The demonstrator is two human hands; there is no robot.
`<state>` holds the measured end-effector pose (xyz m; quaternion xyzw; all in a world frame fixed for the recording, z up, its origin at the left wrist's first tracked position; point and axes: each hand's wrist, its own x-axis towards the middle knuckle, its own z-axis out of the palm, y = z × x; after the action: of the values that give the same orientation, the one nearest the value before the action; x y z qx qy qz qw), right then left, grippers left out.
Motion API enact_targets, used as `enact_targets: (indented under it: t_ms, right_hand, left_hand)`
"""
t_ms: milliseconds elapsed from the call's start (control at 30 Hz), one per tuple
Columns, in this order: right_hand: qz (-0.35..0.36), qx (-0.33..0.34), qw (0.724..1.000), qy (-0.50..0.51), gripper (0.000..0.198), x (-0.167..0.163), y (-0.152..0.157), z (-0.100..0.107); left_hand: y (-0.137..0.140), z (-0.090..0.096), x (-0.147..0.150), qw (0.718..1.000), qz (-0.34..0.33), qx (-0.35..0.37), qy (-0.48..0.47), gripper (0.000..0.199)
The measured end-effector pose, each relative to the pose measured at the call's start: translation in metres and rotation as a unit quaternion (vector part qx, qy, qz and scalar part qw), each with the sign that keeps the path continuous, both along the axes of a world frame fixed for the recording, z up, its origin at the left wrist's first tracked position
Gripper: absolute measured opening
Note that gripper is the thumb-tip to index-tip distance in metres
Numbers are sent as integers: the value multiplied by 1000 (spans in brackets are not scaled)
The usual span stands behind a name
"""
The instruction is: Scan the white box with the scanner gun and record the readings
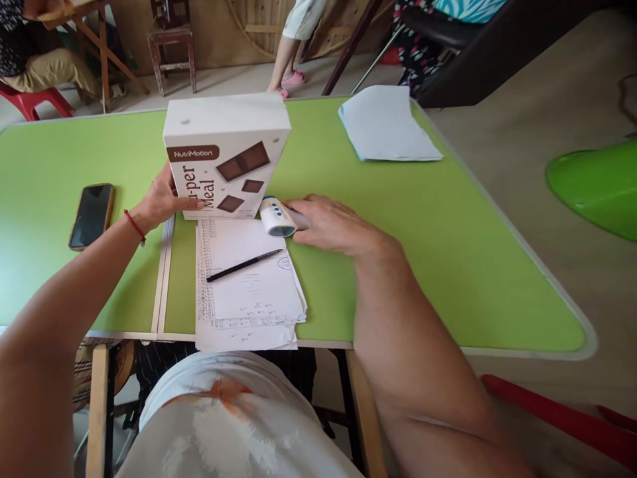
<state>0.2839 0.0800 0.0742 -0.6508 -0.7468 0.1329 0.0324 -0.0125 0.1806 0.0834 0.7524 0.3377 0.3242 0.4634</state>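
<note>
A white NutriMotion carton [229, 156] with pictures of chocolate pieces and sideways lettering stands upright on the green table. My left hand [162, 199] grips its lower left side, thumb on the front and the other fingers hidden behind. Close to its lower right corner, my right hand [323, 222] is wrapped round the grey handle of a white handheld device [277, 216], shaped like a scanner or thermometer gun, with blue dots and a dark window. Below the carton lies a stack of papers [249, 292] with small print, and a black pen [243, 265] rests across it.
A phone [92, 216] lies on the left of the green table [423, 265]. Folded white sheets [391, 123] sit at the back right. Beyond are a wooden stool [172, 50], other people's legs and a green chair [597, 189].
</note>
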Motion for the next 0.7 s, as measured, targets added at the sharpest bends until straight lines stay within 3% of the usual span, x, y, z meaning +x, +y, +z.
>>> enact_targets:
  t_ms: [133,267,333,367,467,500,533,600,700]
  right_hand:
    - [-44,13,998,51,40,-1,-1,2]
    - [-174,109,968,142,40,-3,2,10]
    - [-232,195,921,247,29,-9,0,24]
    - [-243,243,884,318,23,-12,-4,34]
    - [-214,328,737,551,15,-29,-35,66]
    - [-191,311,696,618,18,-35,-52,76]
    - [-178,269,674,664,23,-42,-72,82]
    - [-152,172,671,705,34,-57,-115,86]
    - [-80,53,645,758,36,-78,-175,68]
  left_hand:
    - [-6,7,-2,993,47,12,-111,74]
    - [-49,38,-10,983,71,34,-166,55]
    - [-82,51,-16,979,76,-11,-187,49]
    - [-99,53,-18,976,84,-54,-194,43]
    - [-147,46,-20,966,89,-162,-183,46]
    - [-159,40,-19,960,103,-187,-181,51]
    - [-170,33,-18,955,115,-209,-178,56]
    - [-185,19,-16,945,134,-238,-180,61]
    - [-197,1,-16,938,149,-248,-189,63]
